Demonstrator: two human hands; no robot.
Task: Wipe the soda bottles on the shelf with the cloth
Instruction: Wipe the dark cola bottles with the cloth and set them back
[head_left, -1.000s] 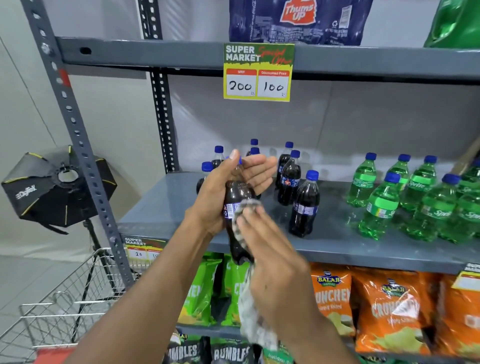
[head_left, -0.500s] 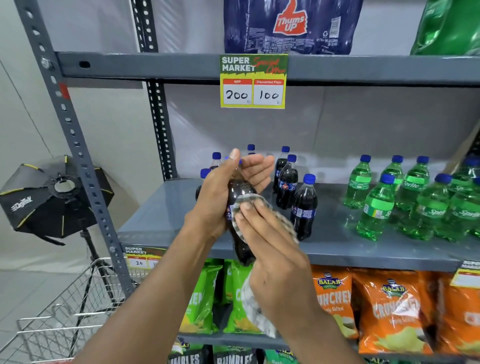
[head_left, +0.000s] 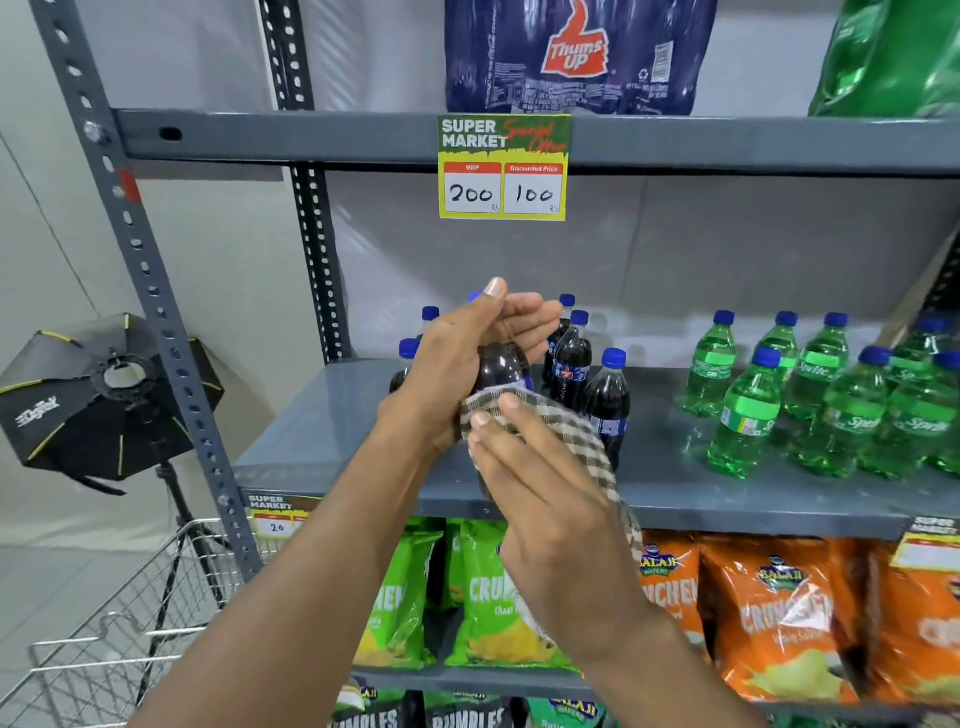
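My left hand (head_left: 457, 364) grips a dark cola bottle (head_left: 501, 366) by its upper part, lifted in front of the grey shelf (head_left: 322, 436). Pressed against the bottle's middle is a brown-and-white checked cloth (head_left: 561, 421), held flat by my right hand (head_left: 540, 499). The bottle's lower half is hidden behind that hand. More cola bottles (head_left: 608, 400) with blue caps stand on the shelf just behind. A group of green Sprite bottles (head_left: 748, 410) stands to the right.
A price tag (head_left: 503, 167) hangs on the shelf above. Orange (head_left: 779, 623) and green (head_left: 493, 597) crisp bags fill the shelf below. A wire trolley (head_left: 119, 639) and a black softbox (head_left: 98, 400) on a stand sit at the left, beside the rack's upright post (head_left: 140, 270).
My right hand with the cloth has slid up the bottle, from its lower part to its middle. The left hand keeps its hold; the view has tilted slightly upward.
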